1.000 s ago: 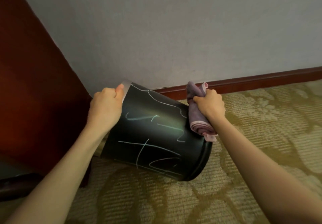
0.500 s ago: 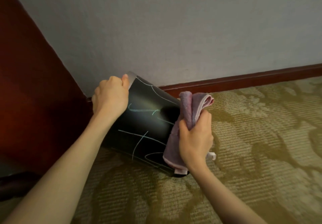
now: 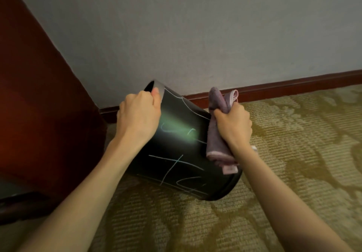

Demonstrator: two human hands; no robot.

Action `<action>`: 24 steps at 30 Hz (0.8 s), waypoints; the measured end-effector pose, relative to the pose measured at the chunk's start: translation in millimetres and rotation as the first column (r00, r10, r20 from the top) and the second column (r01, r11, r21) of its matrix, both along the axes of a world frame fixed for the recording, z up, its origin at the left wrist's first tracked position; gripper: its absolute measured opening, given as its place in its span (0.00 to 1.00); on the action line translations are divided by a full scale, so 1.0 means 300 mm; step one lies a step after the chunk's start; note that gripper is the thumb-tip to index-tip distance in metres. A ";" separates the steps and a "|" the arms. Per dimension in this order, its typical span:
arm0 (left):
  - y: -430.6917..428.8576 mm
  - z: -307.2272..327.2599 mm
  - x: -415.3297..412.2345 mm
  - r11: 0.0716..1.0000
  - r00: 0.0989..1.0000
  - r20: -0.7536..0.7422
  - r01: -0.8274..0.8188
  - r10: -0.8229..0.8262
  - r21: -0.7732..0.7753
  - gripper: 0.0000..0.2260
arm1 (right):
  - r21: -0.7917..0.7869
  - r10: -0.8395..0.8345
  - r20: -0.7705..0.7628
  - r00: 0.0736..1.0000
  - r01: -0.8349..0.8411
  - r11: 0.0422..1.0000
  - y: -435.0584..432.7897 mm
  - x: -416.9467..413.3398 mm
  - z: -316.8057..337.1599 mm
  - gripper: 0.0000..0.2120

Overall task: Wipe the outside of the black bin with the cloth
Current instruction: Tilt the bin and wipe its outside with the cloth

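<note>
The black bin [image 3: 176, 153] is tilted over the carpet [image 3: 293, 153] by the wall [image 3: 195, 26], with pale scribbles on its side. The left hand [image 3: 137, 118] has its fingers clenched on the rim at 11 o'clock. The right hand [image 3: 234, 126] grasps a bunched purple cloth [image 3: 217, 142] against the bin's 2 o'clock side.

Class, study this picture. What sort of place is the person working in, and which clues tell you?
Probably a carpeted room indoors, perhaps a hotel room: patterned carpet, a plain wall with a wooden skirting board, and dark wooden furniture on the left.

no readable text, only scribbles [image 3: 173, 166] on black bin [image 3: 177, 115]
</note>
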State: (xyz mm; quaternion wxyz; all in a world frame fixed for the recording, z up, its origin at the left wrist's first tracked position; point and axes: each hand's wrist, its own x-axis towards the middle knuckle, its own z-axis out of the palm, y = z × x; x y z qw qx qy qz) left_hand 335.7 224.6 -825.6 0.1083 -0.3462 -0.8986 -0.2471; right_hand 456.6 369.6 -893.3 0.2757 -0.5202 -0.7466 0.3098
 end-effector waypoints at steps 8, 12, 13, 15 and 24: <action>-0.021 -0.012 0.013 1.000 0.998 -0.064 0.005 -0.004 0.014 0.24 | -0.190 0.118 0.111 0.987 -0.095 0.977 0.140 -0.106 0.015 0.22; -0.030 -0.016 0.002 0.999 0.998 -0.048 -0.039 0.040 0.017 0.25 | -0.237 0.106 0.085 0.991 -0.083 0.968 0.133 -0.114 0.012 0.23; -0.031 -0.016 -0.002 0.998 0.998 -0.038 -0.053 0.054 0.024 0.25 | -0.239 0.098 0.074 0.992 -0.077 0.968 0.123 -0.111 0.013 0.23; -0.036 -0.016 -0.008 0.996 0.997 -0.025 -0.075 0.076 0.039 0.25 | -0.234 0.090 0.041 0.995 -0.078 0.969 0.094 -0.104 0.023 0.21; -0.022 -0.014 -0.053 0.993 0.993 0.032 -0.115 0.114 0.031 0.24 | -0.022 -0.063 -0.299 0.952 0.059 0.998 -0.213 -0.035 0.032 0.11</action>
